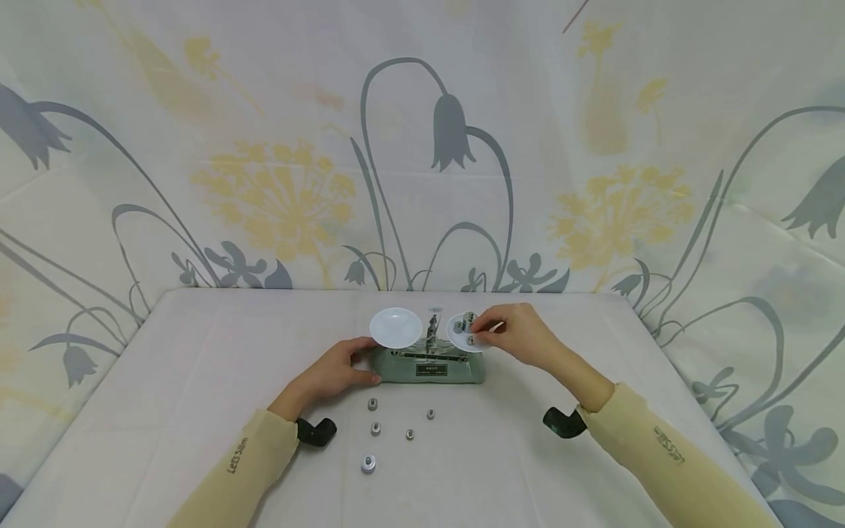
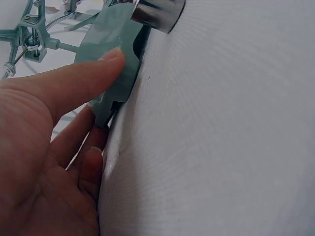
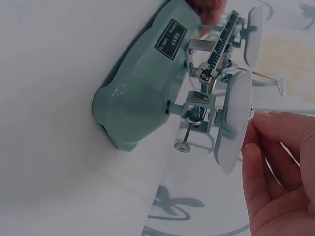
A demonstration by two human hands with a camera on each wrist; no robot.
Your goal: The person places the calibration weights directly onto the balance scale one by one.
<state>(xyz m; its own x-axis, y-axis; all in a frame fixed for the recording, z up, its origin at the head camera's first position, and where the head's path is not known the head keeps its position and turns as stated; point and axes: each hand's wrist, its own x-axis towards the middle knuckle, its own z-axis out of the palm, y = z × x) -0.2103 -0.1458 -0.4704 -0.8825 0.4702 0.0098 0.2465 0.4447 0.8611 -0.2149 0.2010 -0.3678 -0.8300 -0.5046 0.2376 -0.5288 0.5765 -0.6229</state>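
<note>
Nearest the lens: loose metal weights (image 1: pixel 368 463) scattered on the worktop (image 1: pixel 198 381) in front of the scale, five of them, well apart from both hands.

Left hand (image 1: pixel 337 370): thumb and fingers curled round the left end of the balance scale (image 1: pixel 429 364), thumb flat on the green base, fingertips tucked at its lower edge against the cloth. Steadying grip, not lifting.

Right hand (image 1: pixel 521 334): fingertips pinched together over the right pan (image 1: pixel 465 334), apparently on a small weight (image 1: pixel 470 340); the object itself too small to confirm. A few weights already sit on that pan. Left pan (image 1: pixel 396 327) holds nothing visible.

Scale sits mid-worktop, parallel to the front edge, beam and pointer (image 3: pixel 216 54) between the pans.

Handling judgement:
- Weights: dense, rigid, smooth metal, likely slippery. Pinch by the knob on top, set down gently.
- Base: probably cast and heavy, stable, glossy paint. Best hold at the ends of the base, as the left hand has it.
- Pans: thin white plastic on slim arms, light and easily tipped. Avoid gripping.
- Beam, pivot, adjusting screw (image 3: pixel 182 146): delicate, keep clear.

Backdrop: floral sheet (image 1: pixel 449 147) draped behind and to both sides.
</note>
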